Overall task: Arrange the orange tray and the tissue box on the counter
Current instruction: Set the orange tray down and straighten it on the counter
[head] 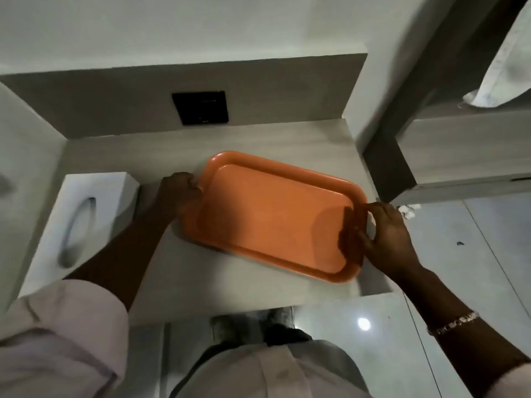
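An empty orange tray (270, 214) lies at a slant on the grey counter (258, 142), its right end near the counter's right edge. My left hand (179, 192) grips the tray's left rim. My right hand (382, 234) holds the right rim, with the thumb inside the tray. A white tissue box (77, 225) with an oval opening on top lies at the counter's left side, just left of my left forearm and apart from the tray.
A black wall plate (201, 108) sits on the backsplash behind the tray. White walls close the counter at left and right. To the right are a lower shelf (459, 156), a white cloth (500, 79), and glossy floor tiles (474, 254).
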`<action>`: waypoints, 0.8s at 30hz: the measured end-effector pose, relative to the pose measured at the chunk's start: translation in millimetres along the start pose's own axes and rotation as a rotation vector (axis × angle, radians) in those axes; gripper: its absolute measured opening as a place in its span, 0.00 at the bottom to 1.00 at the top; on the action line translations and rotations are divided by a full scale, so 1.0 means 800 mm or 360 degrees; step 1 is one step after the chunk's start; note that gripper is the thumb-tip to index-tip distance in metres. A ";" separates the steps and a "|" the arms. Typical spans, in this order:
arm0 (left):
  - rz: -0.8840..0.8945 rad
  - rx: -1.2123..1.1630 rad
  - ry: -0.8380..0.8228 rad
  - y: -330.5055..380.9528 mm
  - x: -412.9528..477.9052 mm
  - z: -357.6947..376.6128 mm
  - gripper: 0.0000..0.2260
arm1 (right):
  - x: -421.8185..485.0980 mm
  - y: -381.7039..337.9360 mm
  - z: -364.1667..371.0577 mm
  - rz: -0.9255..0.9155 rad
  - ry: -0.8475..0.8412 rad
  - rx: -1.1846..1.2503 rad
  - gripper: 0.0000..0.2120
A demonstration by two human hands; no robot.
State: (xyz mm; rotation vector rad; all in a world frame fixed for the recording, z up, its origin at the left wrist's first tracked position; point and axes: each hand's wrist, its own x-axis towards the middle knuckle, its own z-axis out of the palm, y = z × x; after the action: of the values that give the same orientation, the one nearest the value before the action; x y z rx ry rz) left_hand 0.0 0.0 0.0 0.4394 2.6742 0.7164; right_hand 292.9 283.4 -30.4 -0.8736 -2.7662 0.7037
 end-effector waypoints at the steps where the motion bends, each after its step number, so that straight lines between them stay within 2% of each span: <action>1: -0.0008 -0.0042 0.0019 -0.002 0.006 0.001 0.26 | -0.001 0.002 0.004 0.0088 0.0037 0.0090 0.24; 3: -0.0130 -0.0130 0.0042 -0.001 0.014 0.000 0.17 | -0.002 -0.001 0.005 0.0365 0.0076 0.0243 0.27; 5: -0.0266 -0.0295 0.0006 -0.004 0.024 -0.003 0.13 | -0.003 -0.006 0.005 0.0611 -0.0008 0.0355 0.24; 7: -0.0379 -0.0483 -0.0024 -0.007 0.030 -0.006 0.12 | -0.001 -0.007 0.004 0.0745 -0.0055 0.0515 0.17; 10: -0.0473 -0.0620 -0.0084 -0.007 0.027 -0.013 0.06 | 0.003 -0.008 0.002 0.0864 -0.0026 0.0652 0.14; 13: -0.0509 -0.0755 -0.0142 -0.012 0.022 -0.017 0.12 | 0.011 -0.009 0.000 0.0848 -0.0012 0.0676 0.13; 17: -0.0561 -0.0993 -0.0190 -0.024 0.011 -0.033 0.08 | 0.040 -0.016 -0.011 0.0756 -0.0072 0.0639 0.11; 20: -0.0590 -0.1080 -0.0155 -0.032 0.006 -0.042 0.10 | 0.075 -0.023 -0.020 0.0678 -0.0130 0.0586 0.10; 24: -0.0636 -0.1128 -0.0090 -0.037 0.007 -0.047 0.10 | 0.125 -0.032 -0.017 0.0630 -0.0186 0.0468 0.12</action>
State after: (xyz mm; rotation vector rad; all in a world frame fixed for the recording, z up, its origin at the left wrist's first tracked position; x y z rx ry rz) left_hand -25.7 -38.3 14.3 -0.2462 2.1473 1.3883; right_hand 202.5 327.7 -5.8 -1.3606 -2.5071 1.2235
